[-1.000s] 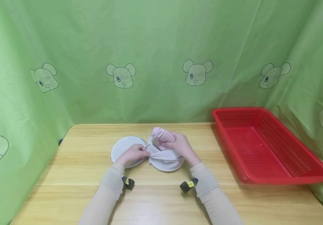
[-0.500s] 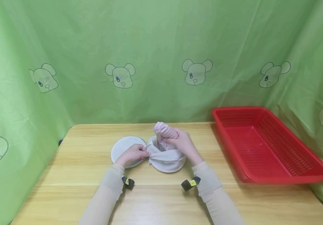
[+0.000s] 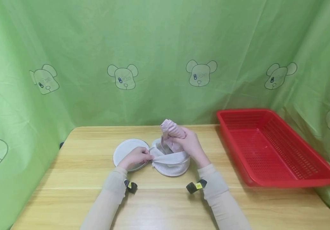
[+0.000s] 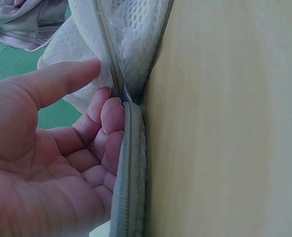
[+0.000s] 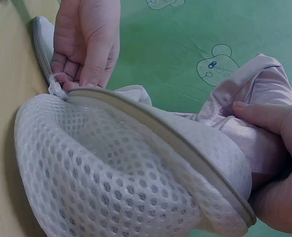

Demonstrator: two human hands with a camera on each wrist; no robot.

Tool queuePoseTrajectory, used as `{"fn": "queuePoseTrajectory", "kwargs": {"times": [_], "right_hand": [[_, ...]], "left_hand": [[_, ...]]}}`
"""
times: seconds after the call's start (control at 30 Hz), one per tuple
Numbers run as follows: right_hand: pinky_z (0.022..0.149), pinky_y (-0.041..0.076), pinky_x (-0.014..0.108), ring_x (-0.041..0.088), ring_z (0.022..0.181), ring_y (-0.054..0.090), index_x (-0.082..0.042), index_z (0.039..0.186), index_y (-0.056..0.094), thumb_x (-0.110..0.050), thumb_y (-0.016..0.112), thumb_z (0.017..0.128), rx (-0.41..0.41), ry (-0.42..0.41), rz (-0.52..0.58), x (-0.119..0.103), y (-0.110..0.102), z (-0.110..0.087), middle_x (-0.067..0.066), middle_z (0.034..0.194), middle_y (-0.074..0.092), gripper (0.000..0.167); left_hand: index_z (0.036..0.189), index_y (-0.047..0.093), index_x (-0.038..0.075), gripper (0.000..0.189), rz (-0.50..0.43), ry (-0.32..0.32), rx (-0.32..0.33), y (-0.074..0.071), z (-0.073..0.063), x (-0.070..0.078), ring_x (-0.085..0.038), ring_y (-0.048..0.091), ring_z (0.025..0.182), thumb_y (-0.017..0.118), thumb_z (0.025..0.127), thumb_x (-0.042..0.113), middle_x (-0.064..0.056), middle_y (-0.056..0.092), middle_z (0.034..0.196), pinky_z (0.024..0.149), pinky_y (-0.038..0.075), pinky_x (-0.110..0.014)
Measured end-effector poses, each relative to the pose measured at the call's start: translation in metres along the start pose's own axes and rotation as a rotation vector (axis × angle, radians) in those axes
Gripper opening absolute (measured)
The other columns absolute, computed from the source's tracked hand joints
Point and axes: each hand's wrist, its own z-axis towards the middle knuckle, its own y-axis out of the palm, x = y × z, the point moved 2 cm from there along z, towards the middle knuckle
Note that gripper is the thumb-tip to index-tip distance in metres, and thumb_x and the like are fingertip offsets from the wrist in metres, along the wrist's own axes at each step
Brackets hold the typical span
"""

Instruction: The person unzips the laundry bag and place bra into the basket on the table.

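A white mesh laundry bag [image 3: 173, 168] with a zipped rim stands unzipped on the table, its round lid [image 3: 122, 150] folded out flat to the left. My left hand [image 3: 137, 157] pinches the bag's edge where lid and body join; the left wrist view shows the thumb against the mesh [image 4: 69, 47]. Above the bag's mouth my right hand [image 3: 193, 145] grips a rolled pink satiny garment [image 3: 172, 129]. Its lower part hangs into the opening. In the right wrist view the thumb lies across the pink cloth [image 5: 264, 91]; the garment's lower end is hidden behind the bag's rim.
A large red plastic basket [image 3: 280, 150] with perforated sides stands at the right of the wooden table [image 3: 159, 204]. Green curtains [image 3: 159, 38] with bear-head prints hang behind the table and on both sides.
My right hand has risen and moved slightly right, lifting the pink garment with it. The bag's body looks fuller and rounder. My left hand has stayed in place.
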Motion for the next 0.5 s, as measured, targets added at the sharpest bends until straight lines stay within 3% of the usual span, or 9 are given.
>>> {"fn": "queuePoseTrajectory", "kwargs": {"times": [0.5], "right_hand": [[0.094,0.052,0.045,0.029,0.107,0.064,-0.010,0.120,0.064,-0.021,0.079,0.079,0.036,-0.017,0.028,-0.011,-0.014,-0.004,0.013,0.118,0.069,0.045]], "left_hand": [[0.077,0.057,0.010,0.020,-0.001,0.002,-0.011,0.000,-0.002,0.002,-0.012,0.049,0.065,0.070,0.087,0.022,0.004,0.053,0.068,0.070,0.043,-0.024]]}}
